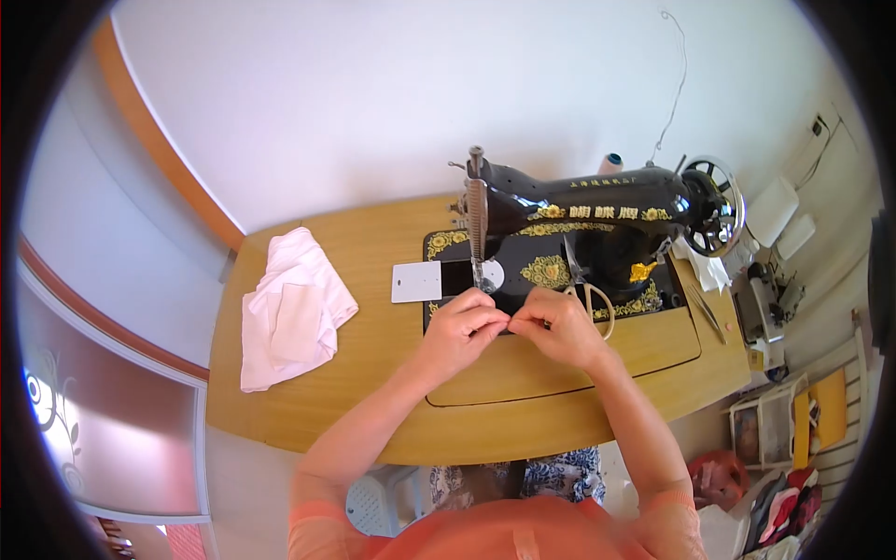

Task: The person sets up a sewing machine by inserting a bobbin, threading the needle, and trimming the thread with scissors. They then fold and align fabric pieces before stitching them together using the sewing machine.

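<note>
Both hands meet over the front edge of the black sewing machine (588,201), just in front of its needle area. My left hand (464,327) is closed in a pinch, fingertips pointing right. Opposite it, my right hand (558,327) pinches too, its fingertips touching or nearly touching the left ones. Whatever lies between the fingertips is too small to make out. Beside the needle area a white slide plate (416,282) sticks out to the left. Scissors (597,303) with pale handles lie on the machine bed, close to my right hand.
Folded pink cloth (294,313) lies on the left of the wooden table (373,415). A thread spool (610,164) stands behind the machine. Tweezers (707,313) and white scraps (705,268) are at the right. Below are a stool (378,501) and a rack (770,425).
</note>
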A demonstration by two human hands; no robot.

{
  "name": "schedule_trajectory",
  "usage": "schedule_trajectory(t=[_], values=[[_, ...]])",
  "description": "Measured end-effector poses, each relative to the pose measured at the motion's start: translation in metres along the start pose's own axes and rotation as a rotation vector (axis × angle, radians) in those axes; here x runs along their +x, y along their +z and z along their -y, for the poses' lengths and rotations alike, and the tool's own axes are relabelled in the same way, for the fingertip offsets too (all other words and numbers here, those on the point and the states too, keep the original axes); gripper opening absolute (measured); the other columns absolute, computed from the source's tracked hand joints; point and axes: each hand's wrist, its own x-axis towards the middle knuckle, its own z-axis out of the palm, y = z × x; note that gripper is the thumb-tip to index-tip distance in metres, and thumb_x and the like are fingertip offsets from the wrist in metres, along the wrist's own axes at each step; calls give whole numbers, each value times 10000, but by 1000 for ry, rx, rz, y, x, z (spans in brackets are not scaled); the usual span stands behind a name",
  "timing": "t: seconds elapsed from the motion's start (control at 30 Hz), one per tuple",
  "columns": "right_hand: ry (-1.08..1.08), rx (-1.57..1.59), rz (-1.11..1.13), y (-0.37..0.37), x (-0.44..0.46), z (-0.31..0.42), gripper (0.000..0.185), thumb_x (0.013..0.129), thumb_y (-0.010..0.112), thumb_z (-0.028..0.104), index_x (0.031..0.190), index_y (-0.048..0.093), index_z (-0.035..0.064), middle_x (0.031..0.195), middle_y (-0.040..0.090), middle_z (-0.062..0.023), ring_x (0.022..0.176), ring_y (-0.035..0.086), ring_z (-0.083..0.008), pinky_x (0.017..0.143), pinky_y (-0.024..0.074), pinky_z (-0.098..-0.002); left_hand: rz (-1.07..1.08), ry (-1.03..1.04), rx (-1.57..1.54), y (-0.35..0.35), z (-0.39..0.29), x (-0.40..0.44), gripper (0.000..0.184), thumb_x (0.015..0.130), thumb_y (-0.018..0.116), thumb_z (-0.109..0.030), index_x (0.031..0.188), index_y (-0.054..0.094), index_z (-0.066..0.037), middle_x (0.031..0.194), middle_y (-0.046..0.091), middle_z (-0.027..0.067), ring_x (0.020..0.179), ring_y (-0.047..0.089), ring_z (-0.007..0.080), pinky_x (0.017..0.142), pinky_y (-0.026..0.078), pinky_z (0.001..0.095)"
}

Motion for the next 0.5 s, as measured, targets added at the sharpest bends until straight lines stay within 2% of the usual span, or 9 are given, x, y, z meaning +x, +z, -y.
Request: schedule_trajectory(t=[0.1, 0.33, 0.5], values=[[38, 31, -14, 1, -2, 0, 83, 779, 716, 96, 783, 689, 18, 736, 611, -60, 586, 581, -196, 521, 431, -304, -1, 2, -18, 1, 0, -1, 98, 776, 702, 13, 866, 673, -14, 829, 568, 50, 704, 562, 147, 590, 452, 250], [53, 22, -23, -4, -7, 5, 82, 775, 721, 88, 772, 679, 19, 724, 604, -54, 575, 555, -178, 515, 410, -302, 2, 18, -66, 1, -1, 0, 91, 782, 701, 8, 863, 670, -20, 824, 549, 42, 706, 546, 145, 589, 443, 258], [73, 12, -37, -10, -10, 10, 72, 770, 714, 75, 766, 671, 17, 722, 604, -66, 601, 561, -190, 541, 420, -305, -8, -52, -111, 0, -8, 1, 77, 784, 700, 6, 850, 667, -17, 820, 550, 45, 729, 552, 154, 602, 439, 261]])
